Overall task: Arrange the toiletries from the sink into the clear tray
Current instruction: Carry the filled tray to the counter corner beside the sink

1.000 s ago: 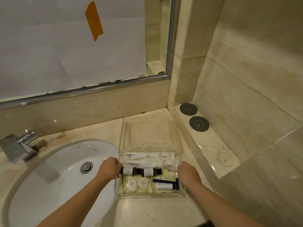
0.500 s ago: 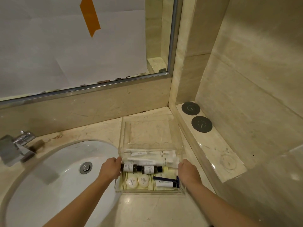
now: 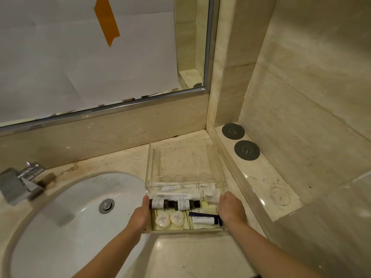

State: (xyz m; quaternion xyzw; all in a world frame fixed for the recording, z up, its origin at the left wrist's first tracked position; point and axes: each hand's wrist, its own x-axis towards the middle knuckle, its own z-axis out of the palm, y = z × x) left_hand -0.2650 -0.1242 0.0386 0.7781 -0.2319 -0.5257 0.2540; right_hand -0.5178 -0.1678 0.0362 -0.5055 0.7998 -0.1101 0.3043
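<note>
Head view: a clear tray [image 3: 181, 167] is seen on the marble counter [image 3: 192, 255], just right of the white sink [image 3: 66, 227], with its far part bare and its near part filled. The tray's left wall is gripped by the left hand [image 3: 140, 214], fingers curled round the edge; its right wall is gripped by the right hand [image 3: 232, 209] in the same manner. Along the middle of the tray 2 white tubes [image 3: 186, 191] are laid crosswise; printing is visible on them but is too small to be read. Nearer, 2 dark bottles [image 3: 174, 204] with white labels are laid end to end, the label text being illegible. At the near left, 2 round white soaps [image 3: 169, 220] are placed side by side, each stamped with a small emblem and a line of letters that cannot be made out. At the near right a white tube with a dark cap [image 3: 204, 220] is laid beside a dark strip.

On the raised ledge to the right, 2 round grey coasters [image 3: 240, 141] marked with a pale curved logo are set one behind the other. A chrome tap [image 3: 22, 181] is seen at the far left of the sink, and a drain stopper [image 3: 106, 205] in the basin. The mirror [image 3: 192, 43] above is mostly covered by white paper [image 3: 70, 57] bearing a strip of orange tape [image 3: 107, 19].
</note>
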